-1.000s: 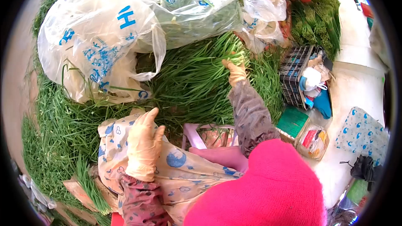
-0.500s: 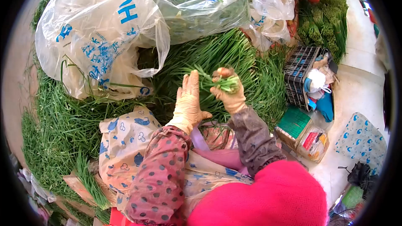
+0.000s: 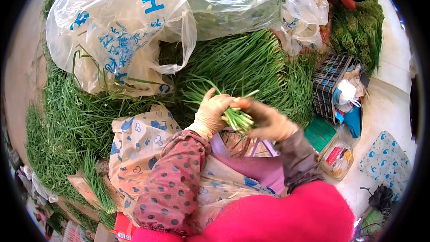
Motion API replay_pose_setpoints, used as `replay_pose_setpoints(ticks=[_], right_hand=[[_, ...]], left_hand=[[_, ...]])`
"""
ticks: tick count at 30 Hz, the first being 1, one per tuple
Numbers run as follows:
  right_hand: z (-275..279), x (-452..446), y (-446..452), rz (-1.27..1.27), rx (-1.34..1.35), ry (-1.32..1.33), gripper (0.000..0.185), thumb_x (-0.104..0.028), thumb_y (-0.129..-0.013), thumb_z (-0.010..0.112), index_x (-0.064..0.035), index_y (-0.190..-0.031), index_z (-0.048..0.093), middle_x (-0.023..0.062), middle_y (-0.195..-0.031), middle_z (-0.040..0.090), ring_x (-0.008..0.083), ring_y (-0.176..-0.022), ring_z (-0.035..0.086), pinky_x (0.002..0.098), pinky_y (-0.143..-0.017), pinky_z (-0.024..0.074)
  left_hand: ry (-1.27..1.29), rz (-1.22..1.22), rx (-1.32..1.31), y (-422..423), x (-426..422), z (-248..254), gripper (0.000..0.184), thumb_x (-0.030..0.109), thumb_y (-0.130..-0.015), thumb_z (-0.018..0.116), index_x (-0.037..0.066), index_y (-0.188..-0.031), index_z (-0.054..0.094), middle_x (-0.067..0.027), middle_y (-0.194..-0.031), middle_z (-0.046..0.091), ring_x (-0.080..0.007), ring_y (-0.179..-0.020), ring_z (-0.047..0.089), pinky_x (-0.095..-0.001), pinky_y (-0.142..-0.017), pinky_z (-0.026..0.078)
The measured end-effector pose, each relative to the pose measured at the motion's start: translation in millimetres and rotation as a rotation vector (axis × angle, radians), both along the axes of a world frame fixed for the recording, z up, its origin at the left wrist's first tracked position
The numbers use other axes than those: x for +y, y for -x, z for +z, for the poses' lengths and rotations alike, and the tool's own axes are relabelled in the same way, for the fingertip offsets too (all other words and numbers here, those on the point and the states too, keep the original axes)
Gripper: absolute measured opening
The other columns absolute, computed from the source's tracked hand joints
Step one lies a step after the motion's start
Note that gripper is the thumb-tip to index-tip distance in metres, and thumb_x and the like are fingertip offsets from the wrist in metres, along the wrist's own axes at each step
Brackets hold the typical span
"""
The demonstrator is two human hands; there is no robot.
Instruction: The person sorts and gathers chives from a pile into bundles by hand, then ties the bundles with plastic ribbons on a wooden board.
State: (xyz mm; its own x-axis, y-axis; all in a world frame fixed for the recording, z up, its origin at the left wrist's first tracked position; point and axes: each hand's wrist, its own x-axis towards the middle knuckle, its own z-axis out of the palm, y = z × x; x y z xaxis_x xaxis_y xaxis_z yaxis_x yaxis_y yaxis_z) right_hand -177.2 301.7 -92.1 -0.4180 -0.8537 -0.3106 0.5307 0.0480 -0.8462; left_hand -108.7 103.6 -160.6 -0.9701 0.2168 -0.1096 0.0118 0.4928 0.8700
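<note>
A small bunch of green stalks (image 3: 238, 120) has its pale cut ends pointing down and right, between my two gloved hands. My left hand (image 3: 214, 111) is wrapped round the bunch, the leaves fanning out above and to its left. On the right side of the cut ends is my right hand (image 3: 269, 120), curved and a little blurred, with its fingers apart and its fingertips close to the stalks. Just beyond both hands lies a large pile of long green leaves (image 3: 242, 62), their cut ends lined up on the right.
Big clear plastic bags (image 3: 107, 31) with blue print lie at the upper left. A black crate (image 3: 331, 80) of odds and ends stands at the right, near a green-topped box (image 3: 320, 134). Tied green bundles (image 3: 358, 31) lie at the upper right.
The bunch has passed from my right hand into my left, and both have come down towards my lap. My right hand has loosened and moved to the right.
</note>
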Motion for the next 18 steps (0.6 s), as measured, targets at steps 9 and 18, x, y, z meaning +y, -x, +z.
replay_pose_setpoints(ticks=[9, 18], right_hand=[[-33, -28, 74, -0.014, -0.029, -0.842, 0.052, -0.05, -0.094, 0.049, -0.0056, -0.119, 0.061, 0.0073, -0.119, 0.062, 0.0222, -0.11, 0.056, 0.0383, -0.091, 0.0483], [-85, -94, 58, 0.0, -0.234, -0.954, 0.022, -0.026, -0.083, 0.067, -0.0061, -0.093, 0.069, 0.0056, -0.075, 0.067, 0.0138, -0.062, 0.062, 0.028, -0.057, 0.0527]], left_hand=[[0.077, -0.166, 0.047, -2, -3, 2, 0.044, 0.016, -0.058, 0.076, 0.017, -0.1, 0.061, -0.0033, -0.094, 0.061, -0.0255, -0.102, 0.057, -0.0447, -0.105, 0.034], [-0.121, -0.008, 0.206, -6, -8, 1, 0.041, 0.013, -0.057, 0.077, 0.011, -0.094, 0.062, -0.0077, -0.106, 0.062, -0.0331, -0.113, 0.052, -0.043, -0.099, 0.039]])
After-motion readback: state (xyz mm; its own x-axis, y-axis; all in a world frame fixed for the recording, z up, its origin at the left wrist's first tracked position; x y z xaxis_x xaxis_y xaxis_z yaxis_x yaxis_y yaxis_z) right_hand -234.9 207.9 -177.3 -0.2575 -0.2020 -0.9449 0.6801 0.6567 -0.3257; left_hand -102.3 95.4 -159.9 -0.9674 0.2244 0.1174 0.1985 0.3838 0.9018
